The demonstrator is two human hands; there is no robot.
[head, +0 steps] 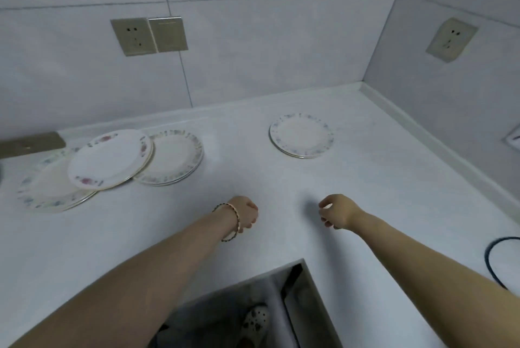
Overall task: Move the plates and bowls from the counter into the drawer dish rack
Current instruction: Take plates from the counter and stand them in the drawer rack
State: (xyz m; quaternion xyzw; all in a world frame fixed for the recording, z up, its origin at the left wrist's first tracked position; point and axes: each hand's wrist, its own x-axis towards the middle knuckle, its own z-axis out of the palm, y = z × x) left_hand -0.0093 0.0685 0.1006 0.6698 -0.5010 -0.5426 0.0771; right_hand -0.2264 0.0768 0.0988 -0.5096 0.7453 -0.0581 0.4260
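Floral-rimmed plates lie on the white counter (365,192). A small stack (301,135) sits alone at the back right. On the left, a plate with pink flowers (111,159) leans across a low stack (50,192) and a second stack (176,157). My left hand (245,214), with bracelets on its wrist, hovers over the counter's middle with fingers curled and nothing in it. My right hand (336,211) hovers beside it, fingers loosely bent and apart, holding nothing. The edge of the drawer (298,299) shows below the counter's front; its rack is hidden.
Wall sockets (149,35) sit on the back tiles and one socket (451,40) on the right wall. A dark ring-shaped rim (491,260) lies at the counter's right edge. A patterned shoe (256,319) shows on the floor below.
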